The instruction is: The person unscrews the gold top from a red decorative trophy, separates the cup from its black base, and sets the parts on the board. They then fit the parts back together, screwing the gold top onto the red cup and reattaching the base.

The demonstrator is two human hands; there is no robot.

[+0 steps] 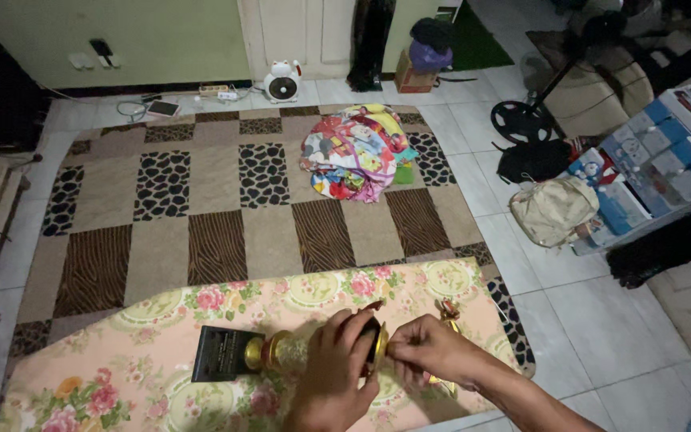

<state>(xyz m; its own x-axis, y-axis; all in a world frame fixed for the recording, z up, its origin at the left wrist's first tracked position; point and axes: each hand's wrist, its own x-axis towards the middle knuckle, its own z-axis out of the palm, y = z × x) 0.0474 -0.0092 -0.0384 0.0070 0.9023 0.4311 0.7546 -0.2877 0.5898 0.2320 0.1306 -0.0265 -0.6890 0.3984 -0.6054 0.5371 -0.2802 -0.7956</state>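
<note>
Nearest, left hand (pixel 336 360) is wrapping closed around the cup of a gold trophy (pixel 281 352) lying on its side, black base pointing left, on the floral-covered board (pixel 121 352). Right hand (pixel 433 350) is pinching the cup's rim. Beyond, a patchwork animal-print rug (pixel 225 208) is carrying a bundle of colourful cloth (pixel 353 152).

A gold trophy with a black square base (pixel 281 352) lies on its side on the floral-covered worktop (pixel 121 352), base to the left. Both hands meet at its right end, left hand (pixel 333 364) beside right hand (pixel 433 348). Behind the worktop a patchwork rug (pixel 201 208) covers the floor, a heap of patterned cloth (pixel 353 152) on its far right part.
</note>
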